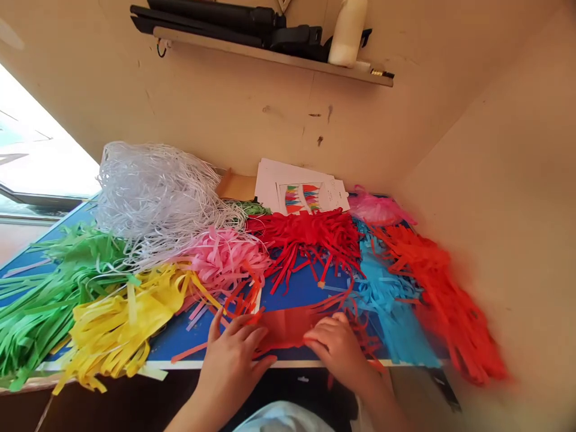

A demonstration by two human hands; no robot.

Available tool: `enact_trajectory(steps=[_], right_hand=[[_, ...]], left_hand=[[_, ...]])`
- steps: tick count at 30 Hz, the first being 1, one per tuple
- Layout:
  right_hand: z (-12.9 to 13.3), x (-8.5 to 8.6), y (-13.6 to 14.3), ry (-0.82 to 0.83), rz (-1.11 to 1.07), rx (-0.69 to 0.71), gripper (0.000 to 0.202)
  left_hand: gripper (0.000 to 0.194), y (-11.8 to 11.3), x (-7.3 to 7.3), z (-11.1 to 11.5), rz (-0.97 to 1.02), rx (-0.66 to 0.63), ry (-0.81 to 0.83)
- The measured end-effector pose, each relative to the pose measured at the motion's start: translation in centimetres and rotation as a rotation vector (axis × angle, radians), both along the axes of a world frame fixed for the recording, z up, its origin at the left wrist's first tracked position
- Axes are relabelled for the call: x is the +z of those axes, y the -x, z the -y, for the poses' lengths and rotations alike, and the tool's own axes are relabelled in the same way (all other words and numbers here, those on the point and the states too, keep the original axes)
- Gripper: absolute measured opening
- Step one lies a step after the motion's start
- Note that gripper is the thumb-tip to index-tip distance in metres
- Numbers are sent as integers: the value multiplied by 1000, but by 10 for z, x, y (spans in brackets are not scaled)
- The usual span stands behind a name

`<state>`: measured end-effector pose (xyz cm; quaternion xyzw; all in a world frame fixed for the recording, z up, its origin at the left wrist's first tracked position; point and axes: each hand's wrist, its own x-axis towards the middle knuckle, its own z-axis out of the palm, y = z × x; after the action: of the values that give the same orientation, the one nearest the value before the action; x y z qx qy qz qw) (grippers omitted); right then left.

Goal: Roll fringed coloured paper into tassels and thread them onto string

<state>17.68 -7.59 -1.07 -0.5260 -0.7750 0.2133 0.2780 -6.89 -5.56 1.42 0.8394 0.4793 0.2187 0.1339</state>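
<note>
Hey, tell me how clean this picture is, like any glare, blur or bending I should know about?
Head view: glare blows out the left edge; warm, dim light on the wall; right hand looks soft, orange-red fringed paper at far right smeared; shelf slopes and the image looks wide-angle stretched toward the edges; printed sheet's small text unreadable.

Across the surface (292,294), a string heap (153,186) lies at the back left, behind the left tassel bundles (130,306), while a printed card (330,195) sits behind the middle tassel bundle (310,237), near the wall (225,114). A fringed strip (285,327) is at lower centre, with the right tassel bundles (454,312) to its right. A bottle (348,33) stands on the shelf (270,55) at the top of the frame.
</note>
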Motion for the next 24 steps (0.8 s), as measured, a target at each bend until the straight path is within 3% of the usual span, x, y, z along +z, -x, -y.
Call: enact_trajectory(steps=[3, 5, 9, 14, 24], right_hand=[[-3, 0, 2, 21, 36, -7, 18], [-6, 2, 4, 84, 63, -31, 21], [-15, 0, 10, 165, 148, -199, 20], [-24, -5, 19, 179, 258, -333, 15], [-27, -3, 22, 233, 338, -375, 14]], left_hand=[[13, -9, -4, 1, 17, 27, 8], [25, -11, -10, -3, -4, 9, 83], [29, -10, -17, -14, -71, 51, 214], [21, -14, -12, -18, -204, 158, 169], [25, -15, -15, -26, -279, 155, 168]])
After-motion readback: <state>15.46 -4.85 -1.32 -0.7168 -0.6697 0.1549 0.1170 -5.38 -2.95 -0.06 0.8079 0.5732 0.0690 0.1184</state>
